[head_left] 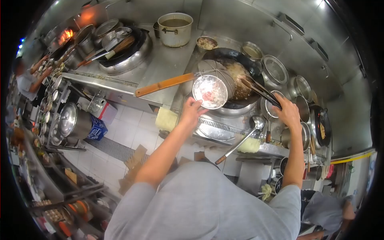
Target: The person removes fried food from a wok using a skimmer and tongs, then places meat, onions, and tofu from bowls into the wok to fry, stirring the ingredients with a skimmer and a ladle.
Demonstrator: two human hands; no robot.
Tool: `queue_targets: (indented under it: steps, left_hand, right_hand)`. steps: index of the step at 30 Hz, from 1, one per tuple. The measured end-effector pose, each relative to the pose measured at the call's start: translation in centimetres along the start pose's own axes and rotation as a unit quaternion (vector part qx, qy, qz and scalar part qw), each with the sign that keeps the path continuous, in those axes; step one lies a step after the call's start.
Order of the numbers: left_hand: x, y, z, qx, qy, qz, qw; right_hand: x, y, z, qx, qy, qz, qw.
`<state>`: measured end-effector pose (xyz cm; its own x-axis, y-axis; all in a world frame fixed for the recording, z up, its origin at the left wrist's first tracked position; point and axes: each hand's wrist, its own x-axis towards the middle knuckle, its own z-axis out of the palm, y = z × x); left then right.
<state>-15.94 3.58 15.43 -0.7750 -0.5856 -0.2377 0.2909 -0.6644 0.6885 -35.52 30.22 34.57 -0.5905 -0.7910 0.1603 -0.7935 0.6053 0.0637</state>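
My left hand grips the rim of a small metal bowl, which is coated white inside and holds a little pinkish food. My right hand is closed around a pair of dark tongs, whose tips reach into the wok. Bubbling brown liquid with pieces in it fills part of the wok. Across the wok's left side lies a wire strainer with a wooden handle, partly hidden behind the bowl. Below the wok rests a ladle.
A large pot of liquid and a small bowl of food stand behind. Strainers and pots line the right side. Another wok is at left. Co-workers stand at far left and lower right.
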Motion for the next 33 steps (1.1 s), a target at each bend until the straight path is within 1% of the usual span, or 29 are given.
queue_targets:
  steps: [1, 2, 3, 5, 7, 9, 10, 11, 12, 13, 14, 15, 16, 17, 18, 19, 20, 21, 22, 23, 24, 25, 26, 27, 28, 29, 31, 32, 33]
  left_hand:
    - [0.0, -0.1, -0.3, 0.002, -0.003, -0.004, 1.000]
    - [-0.1, -0.2, -0.6, 0.005, -0.007, 0.001, 1.000]
    - [-0.2, -0.3, -0.8, 0.007, -0.013, 0.006, 1.000]
    - [-0.5, -0.3, -0.9, 0.011, -0.026, 0.001, 1.000]
    - [-0.6, -0.1, -1.4, 0.013, -0.019, -0.009, 1.000]
    - [-0.8, -0.1, -2.4, 0.026, -0.004, -0.007, 1.000]
    - [-0.7, 0.0, -2.6, 0.038, -0.009, 0.005, 0.999]
    - [-0.5, 0.3, -2.6, 0.051, -0.017, 0.017, 0.998]
    - [-0.7, 1.0, -2.2, 0.073, -0.005, -0.010, 0.997]
    - [-0.9, 1.2, -1.8, 0.078, -0.007, -0.012, 0.997]
    - [-0.9, 1.3, -1.3, 0.105, -0.028, 0.041, 0.993]
    - [-0.8, 1.3, -0.7, 0.130, -0.051, 0.094, 0.986]
    - [-0.8, 1.2, -0.1, 0.133, -0.058, 0.092, 0.985]
    - [-0.8, 1.2, 0.3, 0.169, -0.072, 0.123, 0.975]
    - [-0.8, 1.1, 0.6, 0.203, -0.083, 0.156, 0.963]
    - [-0.5, 0.6, 0.4, 0.205, -0.087, 0.158, 0.962]
    - [0.0, 0.0, -0.1, 0.182, -0.073, 0.122, 0.973]
    - [0.3, -0.1, -0.5, 0.157, -0.057, 0.087, 0.982]
    - [0.0, 0.1, -1.1, 0.140, -0.030, 0.016, 0.990]
    - [-0.5, 0.0, -1.7, 0.137, -0.026, 0.021, 0.990]
    - [-0.7, -0.5, -2.8, 0.108, -0.008, -0.019, 0.994]
    - [-1.1, -1.0, -3.7, 0.078, 0.010, -0.059, 0.995]
    - [-1.8, -1.3, -4.7, 0.079, 0.009, -0.057, 0.995]
    - [-2.6, -1.4, -5.7, 0.038, 0.037, -0.063, 0.997]
    - [-3.1, -1.5, -6.8, -0.002, 0.063, -0.072, 0.995]
    - [-3.2, -2.0, -8.6, 0.004, 0.060, -0.077, 0.995]
    - [-2.8, -2.6, -12.2, -0.032, 0.112, -0.046, 0.992]
    - [-2.7, -1.9, -12.5, -0.027, 0.109, -0.047, 0.992]
    - [-2.7, -1.1, -12.7, -0.019, 0.130, -0.022, 0.991]
  right_hand:
    - [-0.5, 1.2, 0.6, -0.027, -0.022, 0.039, 0.999]
    - [-0.1, 2.5, 2.3, -0.059, -0.080, 0.066, 0.993]
    - [0.0, 3.5, 4.7, -0.059, -0.081, 0.073, 0.992]
    - [0.4, 5.0, 9.5, -0.093, -0.161, 0.118, 0.975]
    - [0.2, 4.9, 10.1, -0.097, -0.140, 0.109, 0.979]
    - [-0.2, 4.5, 9.4, -0.040, -0.020, 0.154, 0.987]
    - [-0.3, 3.8, 8.0, -0.018, -0.008, 0.135, 0.991]
    - [-0.7, 2.5, 5.9, 0.004, 0.017, 0.095, 0.995]
    - [-0.9, 1.4, 4.2, 0.052, 0.025, 0.034, 0.998]
    - [-1.1, 0.4, 3.1, 0.099, 0.036, -0.025, 0.994]
    - [-1.2, -0.8, 2.5, 0.100, 0.038, -0.018, 0.994]
    - [-1.1, -2.0, 2.0, 0.094, 0.009, -0.060, 0.994]
    - [-1.1, -3.0, 1.7, 0.088, -0.020, -0.100, 0.991]
    - [-0.9, -3.7, 1.7, 0.089, -0.017, -0.092, 0.992]
    - [-0.6, -4.4, 1.7, 0.074, -0.056, -0.088, 0.992]
    - [-0.2, -4.7, 1.9, 0.058, -0.094, -0.087, 0.990]
    - [-0.1, -3.5, 2.9, 0.089, -0.074, -0.111, 0.987]
    - [-0.1, -2.5, 2.7, 0.087, -0.070, -0.115, 0.987]
    - [-0.4, -1.8, 2.3, 0.118, -0.046, -0.100, 0.987]
    - [-0.5, -1.0, 1.9, 0.150, -0.024, -0.085, 0.985]
    - [-0.6, 0.0, 0.9, 0.143, -0.062, -0.012, 0.988]
    - [-0.3, 1.3, 1.1, 0.112, -0.039, -0.001, 0.993]
    - [0.4, 2.0, 1.6, 0.078, -0.051, 0.028, 0.995]
    - [1.6, 2.4, 1.9, 0.045, -0.063, 0.061, 0.995]
    - [3.4, 2.8, 3.5, 0.029, -0.070, 0.076, 0.994]
    - [5.4, 3.1, 6.1, 0.014, -0.079, 0.095, 0.992]
    - [9.2, 2.7, 11.0, 0.045, -0.101, 0.147, 0.983]
    - [10.2, 2.6, 12.7, 0.062, -0.095, 0.167, 0.979]
    - [11.2, 2.5, 13.9, 0.078, -0.088, 0.185, 0.976]
